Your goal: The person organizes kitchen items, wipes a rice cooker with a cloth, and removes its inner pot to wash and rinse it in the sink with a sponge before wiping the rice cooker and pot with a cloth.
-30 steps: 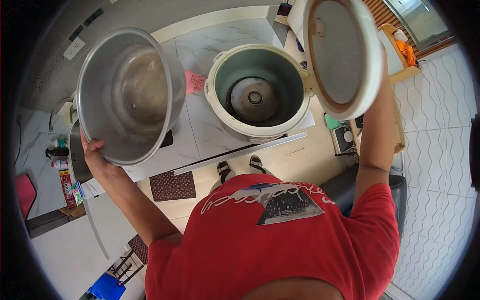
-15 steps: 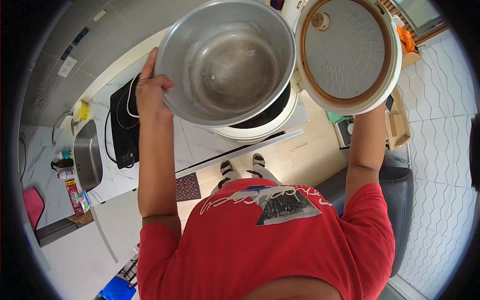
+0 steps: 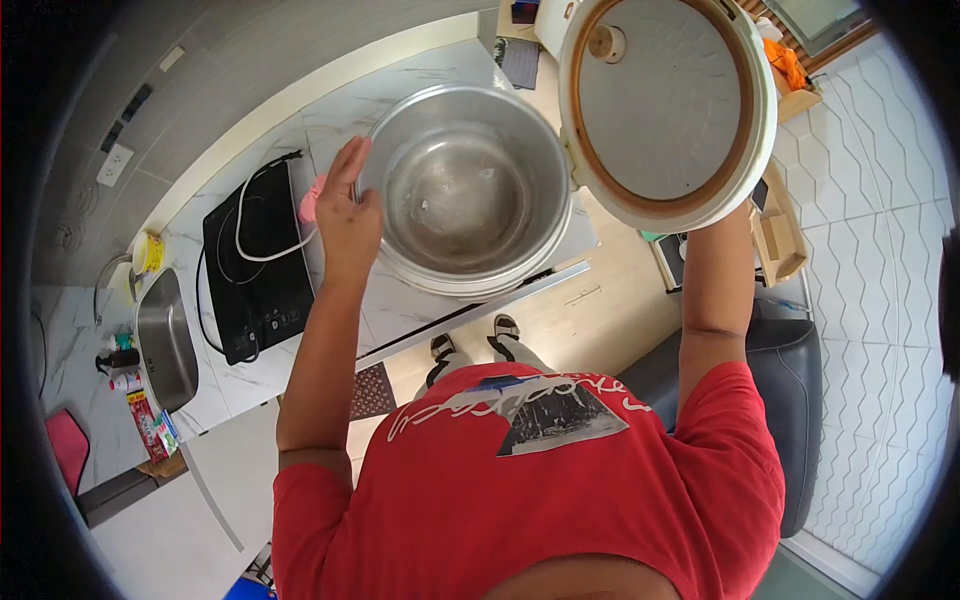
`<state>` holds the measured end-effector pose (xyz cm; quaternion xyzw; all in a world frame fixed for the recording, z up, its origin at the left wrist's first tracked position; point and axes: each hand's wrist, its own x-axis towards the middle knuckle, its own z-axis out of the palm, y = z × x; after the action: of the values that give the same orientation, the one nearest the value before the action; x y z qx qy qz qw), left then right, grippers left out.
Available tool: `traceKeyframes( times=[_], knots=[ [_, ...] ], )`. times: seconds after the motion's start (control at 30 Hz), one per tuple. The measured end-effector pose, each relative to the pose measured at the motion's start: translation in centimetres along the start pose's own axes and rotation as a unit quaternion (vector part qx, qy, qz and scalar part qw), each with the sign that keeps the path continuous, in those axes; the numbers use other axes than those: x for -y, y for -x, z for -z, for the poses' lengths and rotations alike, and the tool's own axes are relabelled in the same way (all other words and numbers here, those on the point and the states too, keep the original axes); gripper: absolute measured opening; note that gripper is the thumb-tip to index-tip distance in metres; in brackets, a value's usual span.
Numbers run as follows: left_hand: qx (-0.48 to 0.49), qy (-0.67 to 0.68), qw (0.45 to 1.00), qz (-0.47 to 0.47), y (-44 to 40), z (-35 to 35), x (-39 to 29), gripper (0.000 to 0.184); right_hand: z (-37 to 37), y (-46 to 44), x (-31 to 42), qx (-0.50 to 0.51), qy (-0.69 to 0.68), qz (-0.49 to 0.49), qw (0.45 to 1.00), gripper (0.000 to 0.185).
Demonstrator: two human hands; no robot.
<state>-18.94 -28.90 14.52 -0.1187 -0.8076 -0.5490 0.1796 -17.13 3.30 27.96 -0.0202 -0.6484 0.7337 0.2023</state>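
Observation:
A round silver metal pot point(image 3: 455, 200) rests in the opening of a white rice cooker point(image 3: 470, 290), whose green-grey inside is now hidden. At the pot's left rim is my left hand point(image 3: 350, 210), its thumb at the rim and its fingers stretched along the outer side. The cooker's lid point(image 3: 665, 100) stands raised on the right, its pale inner face and brown-stained ring towards me. My right hand is behind the lid's lower edge; only the wrist and forearm show, and the fingers are hidden.
A black induction cooktop point(image 3: 258, 265) with a white cable lies left of the pot, beside a pink item point(image 3: 311, 200). Farther left are a steel sink point(image 3: 168, 345), a yellow container point(image 3: 148, 252) and bottles. A dark chair point(image 3: 785, 400) stands at the right.
The metal pot has moved from the left, over the cooker, and down into it with my left hand. The lid has turned to show its inner face more fully.

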Motion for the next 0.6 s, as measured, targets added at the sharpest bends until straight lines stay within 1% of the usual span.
traceKeyframes(
  times=[0.13,0.2,0.23,0.27,0.3,0.33,0.37,0.4,0.43,0.47,0.5,0.53,0.6],
  knots=[
    [0.032,-0.015,0.999,-0.002,-0.2,0.1,0.2,0.053,-0.2,-0.4,0.0,-0.008,0.001,-0.007,1.000,0.032],
    [0.035,-0.028,0.998,-0.036,-0.6,-0.4,-0.5,0.052,-0.2,-0.6,0.2,-0.014,0.004,-0.009,1.000,0.032],
    [0.041,-0.026,0.998,-0.039,-0.9,-0.5,-0.7,0.052,-0.3,-0.7,0.3,-0.018,0.006,-0.011,1.000,0.032],
    [0.053,-0.105,0.989,-0.091,-1.3,-0.6,-0.7,0.051,-0.3,-0.8,0.6,-0.025,0.012,-0.014,1.000,0.032],
    [0.064,-0.183,0.971,-0.143,-1.7,-0.6,-0.6,0.050,-0.4,-1.1,1.1,-0.046,0.021,-0.012,0.999,0.032],
    [0.068,-0.180,0.971,-0.145,-2.2,-0.8,0.0,0.050,-0.1,-1.0,1.7,-0.102,0.036,-0.004,0.994,0.032],
    [0.064,-0.225,0.961,-0.145,-2.7,-1.1,1.0,0.050,0.2,-0.7,2.7,-0.190,0.051,0.013,0.980,0.031],
    [0.056,-0.270,0.950,-0.145,-3.3,-1.2,1.9,0.049,0.9,-0.2,3.9,-0.259,0.049,0.068,0.962,0.031],
    [0.058,-0.267,0.951,-0.147,-3.9,-1.2,2.5,0.049,3.3,0.6,3.8,-0.187,0.004,0.211,0.959,0.029],
    [0.093,-0.238,0.961,-0.109,-4.3,-1.2,3.0,0.049,5.8,2.1,3.7,-0.110,-0.038,0.347,0.931,0.028],
    [0.127,-0.210,0.967,-0.073,-4.9,-1.2,3.3,0.049,5.5,4.1,3.9,-0.163,-0.001,0.404,0.900,0.027],
    [0.130,-0.206,0.967,-0.077,-5.4,-1.2,3.5,0.049,4.7,6.6,4.1,-0.215,0.036,0.457,0.863,0.027],
    [0.117,-0.262,0.956,-0.057,-6.0,-1.1,3.6,0.045,1.9,10.9,2.5,-0.316,0.201,0.413,0.830,0.032]
  ],
)
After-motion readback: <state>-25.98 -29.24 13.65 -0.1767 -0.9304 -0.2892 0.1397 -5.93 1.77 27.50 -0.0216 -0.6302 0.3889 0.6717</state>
